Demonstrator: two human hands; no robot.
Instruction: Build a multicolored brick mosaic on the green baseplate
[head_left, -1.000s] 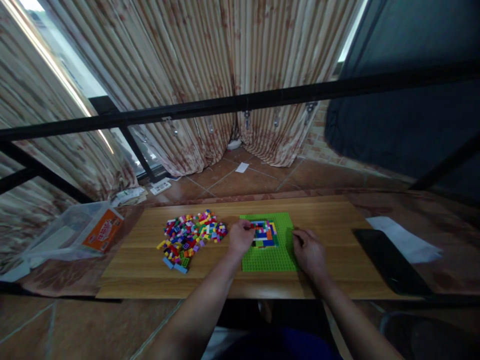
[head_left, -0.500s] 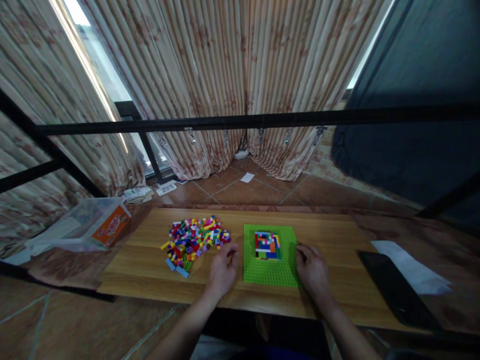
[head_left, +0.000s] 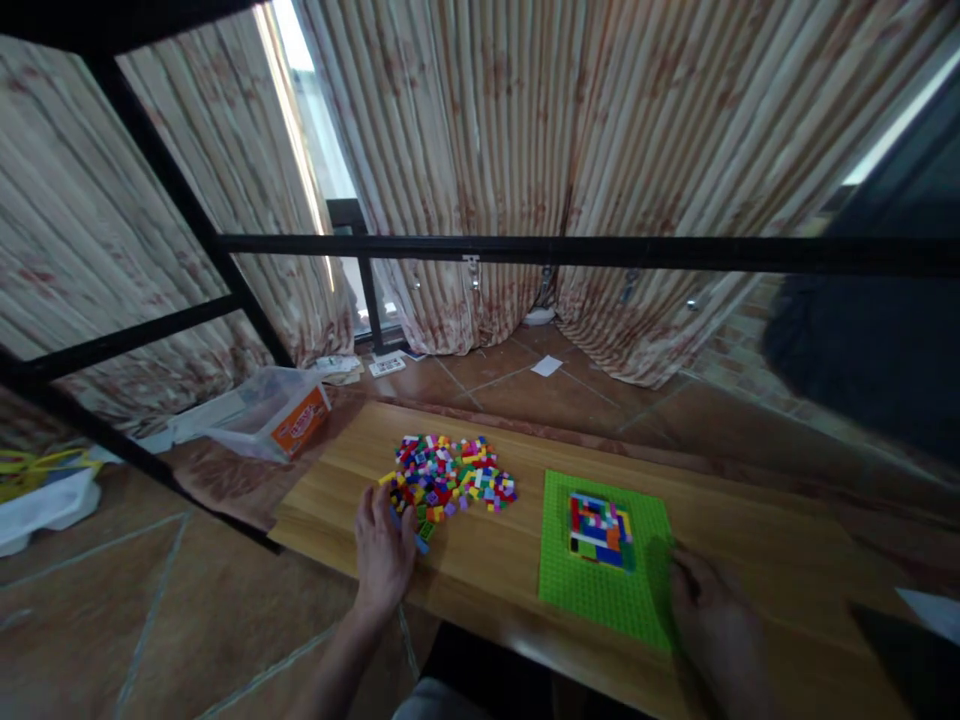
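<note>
A heap of small coloured bricks (head_left: pixel 450 475) lies on the wooden table (head_left: pixel 495 560). My left hand (head_left: pixel 384 548) rests at the heap's near left edge with fingers stretched out, touching the nearest bricks. To the right lies a green baseplate (head_left: pixel 600 590) with a patch of coloured bricks (head_left: pixel 598 528) built on it. My right hand (head_left: pixel 712 625) sits at the baseplate's right near corner, blurred, fingers curled against the plate's edge.
A clear plastic box with an orange label (head_left: pixel 281 410) stands at the table's far left. A black metal frame bar (head_left: pixel 570 250) crosses in front of the curtains. A dark flat object (head_left: pixel 911 655) and white paper (head_left: pixel 934 605) lie at the right.
My left hand left the bricks on the baseplate and moved left to the loose heap. The view swung left and down. My right hand stayed by the plate's right edge.
</note>
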